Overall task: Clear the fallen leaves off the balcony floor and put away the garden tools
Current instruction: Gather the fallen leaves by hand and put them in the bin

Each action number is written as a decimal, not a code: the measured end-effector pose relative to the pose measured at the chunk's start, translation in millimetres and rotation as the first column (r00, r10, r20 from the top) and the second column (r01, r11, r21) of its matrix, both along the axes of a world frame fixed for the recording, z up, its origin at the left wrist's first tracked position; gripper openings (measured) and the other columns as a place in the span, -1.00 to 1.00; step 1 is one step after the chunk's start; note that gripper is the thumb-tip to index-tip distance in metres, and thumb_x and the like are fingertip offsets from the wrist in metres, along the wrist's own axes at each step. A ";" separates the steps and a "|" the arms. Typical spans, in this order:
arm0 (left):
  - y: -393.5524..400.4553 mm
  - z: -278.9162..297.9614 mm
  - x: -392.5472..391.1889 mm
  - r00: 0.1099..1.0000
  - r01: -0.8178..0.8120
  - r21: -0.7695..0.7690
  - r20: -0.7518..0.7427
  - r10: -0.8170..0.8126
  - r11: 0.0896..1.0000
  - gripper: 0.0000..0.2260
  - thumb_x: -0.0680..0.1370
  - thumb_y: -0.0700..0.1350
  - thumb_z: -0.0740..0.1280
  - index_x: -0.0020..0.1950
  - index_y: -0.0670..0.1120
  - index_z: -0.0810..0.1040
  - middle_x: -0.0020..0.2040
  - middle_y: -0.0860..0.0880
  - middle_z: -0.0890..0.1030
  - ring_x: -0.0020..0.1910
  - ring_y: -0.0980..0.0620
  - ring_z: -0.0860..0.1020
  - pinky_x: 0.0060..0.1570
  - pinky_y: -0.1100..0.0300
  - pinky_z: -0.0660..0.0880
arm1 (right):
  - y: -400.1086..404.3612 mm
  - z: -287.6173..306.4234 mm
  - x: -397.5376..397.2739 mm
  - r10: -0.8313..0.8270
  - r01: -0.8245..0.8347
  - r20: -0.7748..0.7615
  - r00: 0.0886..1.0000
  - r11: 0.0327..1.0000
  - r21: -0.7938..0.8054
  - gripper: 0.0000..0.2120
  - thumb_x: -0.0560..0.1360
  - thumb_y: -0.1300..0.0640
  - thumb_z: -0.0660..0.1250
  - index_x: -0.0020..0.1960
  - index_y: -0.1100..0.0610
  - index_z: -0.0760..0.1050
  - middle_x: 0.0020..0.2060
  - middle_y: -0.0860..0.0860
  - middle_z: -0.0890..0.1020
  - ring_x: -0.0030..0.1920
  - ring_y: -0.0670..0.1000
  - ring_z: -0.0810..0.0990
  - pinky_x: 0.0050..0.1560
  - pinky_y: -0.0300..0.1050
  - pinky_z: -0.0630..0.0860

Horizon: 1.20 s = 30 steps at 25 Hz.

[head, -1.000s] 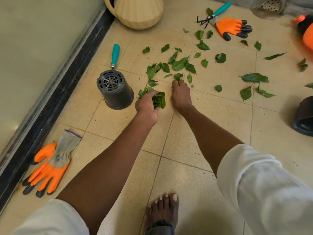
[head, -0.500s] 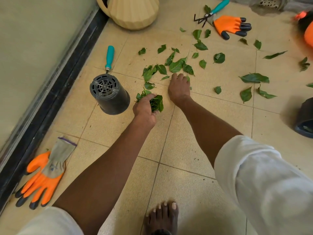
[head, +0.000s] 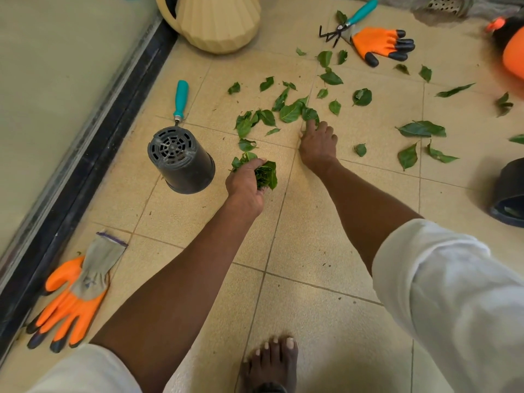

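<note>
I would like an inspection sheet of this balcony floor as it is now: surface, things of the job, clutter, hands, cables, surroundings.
Surface: beige tiled floor, small dark crumbs on it.
Job's things: loose green leaves scattered ahead; teal-handled tool behind the overturned black pot; hand rake; orange glove near the door, another orange glove beside the rake.
Clutter: cream ribbed watering can; second black pot at the right edge.
Hands: left hand has its grip on a bunch of leaves; right hand reaches into the loose leaves, fingertips partly hidden.
Cables: nothing seen.
Surroundings: sliding door track on the left.
</note>
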State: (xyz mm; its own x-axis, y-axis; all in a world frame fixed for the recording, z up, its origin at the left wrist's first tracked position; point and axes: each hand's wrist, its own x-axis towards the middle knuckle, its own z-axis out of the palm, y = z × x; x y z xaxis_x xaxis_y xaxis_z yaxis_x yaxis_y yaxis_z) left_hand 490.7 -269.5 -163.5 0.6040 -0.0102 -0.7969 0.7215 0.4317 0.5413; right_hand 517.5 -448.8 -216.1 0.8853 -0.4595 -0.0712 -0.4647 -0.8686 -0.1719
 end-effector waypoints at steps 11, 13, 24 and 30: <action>-16.0 -2.1 -8.4 1.000 -0.010 -0.047 -0.029 0.009 0.999 -0.55 0.36 -0.30 0.51 0.23 -0.23 0.53 0.14 -0.20 0.60 0.09 -0.15 0.61 0.04 0.00 0.61 | -27.2 5.5 -24.9 -0.118 0.065 0.147 0.982 0.943 0.325 -0.74 0.64 0.14 0.09 0.23 0.26 0.37 0.08 0.22 0.52 0.05 0.19 0.51 -0.05 0.01 0.45; -19.2 -0.9 -9.6 1.000 -0.002 -0.033 -0.018 0.002 0.999 -0.56 0.37 -0.29 0.51 0.23 -0.22 0.53 0.12 -0.20 0.61 0.09 -0.15 0.61 -0.02 0.05 0.61 | -16.2 0.3 -26.2 0.033 -0.037 0.026 0.999 0.986 0.160 -0.61 0.65 -0.02 0.10 0.32 0.25 0.33 0.18 0.23 0.46 0.15 0.21 0.46 0.13 0.11 0.43; -50.3 10.2 -30.3 0.997 0.073 -0.038 -0.006 -0.073 0.997 -0.61 0.40 -0.28 0.49 0.21 -0.20 0.54 0.10 -0.17 0.60 0.08 -0.12 0.61 -0.10 0.09 0.59 | -35.4 2.4 -76.3 -0.070 0.037 0.232 0.970 0.989 0.145 -0.79 0.64 0.25 0.03 0.25 0.21 0.27 -0.02 0.16 0.49 -0.08 0.11 0.47 -0.05 0.04 0.51; -73.2 9.3 -36.0 0.989 0.147 -0.050 -0.015 -0.148 0.988 -0.60 0.40 -0.28 0.49 0.22 -0.22 0.53 0.13 -0.20 0.60 0.11 -0.15 0.60 -0.02 0.05 0.61 | -89.5 10.6 -73.9 -0.237 0.234 0.032 0.971 0.969 0.081 -0.62 0.66 -0.07 0.05 0.29 0.21 0.30 0.13 0.22 0.49 0.12 0.22 0.50 0.13 0.14 0.43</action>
